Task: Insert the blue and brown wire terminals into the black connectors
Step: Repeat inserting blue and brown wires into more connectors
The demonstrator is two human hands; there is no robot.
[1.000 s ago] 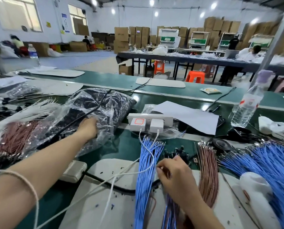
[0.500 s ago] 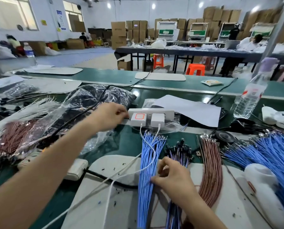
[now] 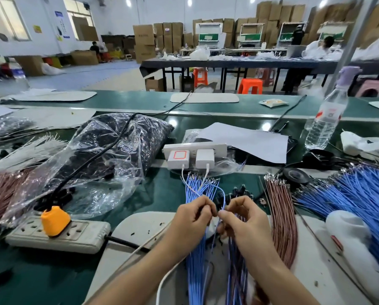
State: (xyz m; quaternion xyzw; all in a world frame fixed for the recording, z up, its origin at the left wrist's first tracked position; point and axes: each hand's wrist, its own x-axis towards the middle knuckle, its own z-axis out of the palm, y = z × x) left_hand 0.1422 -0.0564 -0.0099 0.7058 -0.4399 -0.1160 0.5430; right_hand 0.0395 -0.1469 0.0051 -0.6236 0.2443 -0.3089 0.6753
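Dial centred on the hands, 12 pointing away from the person. Left hand (image 3: 193, 219) and right hand (image 3: 244, 219) meet fingertip to fingertip above the far part of the white mat (image 3: 135, 230). Right hand: thumb and forefinger pinch a single blue wire (image 3: 223, 193), which loops up toward 12 and comes back down between the hands. Left hand: fingers curled, pinching a small black connector (image 3: 217, 202) that the fingertips mostly hide; cannot tell whether the terminal is seated in it. Blue wire bundle (image 3: 193, 188) runs 12 to 6 under the left hand. Brown wire bundle (image 3: 282, 221) lies near the right hand at 3, not touching it. Loose black connectors (image 3: 241, 191) are heaped at 1, close behind the right fingers. White socket bar (image 3: 195, 148) with two chargers sits at 12, and its white cables (image 3: 185, 179) trail across the blue bundle. Open green bench (image 3: 162, 194) at 10 to 11 reaches up to the plastic bag (image 3: 109, 155). Power strip (image 3: 58, 235) with orange plug (image 3: 54, 220) at 9, well apart, just off the mat's left edge. Large blue wire pile (image 3: 360, 194) at 2 to 3, beyond the brown bundle.
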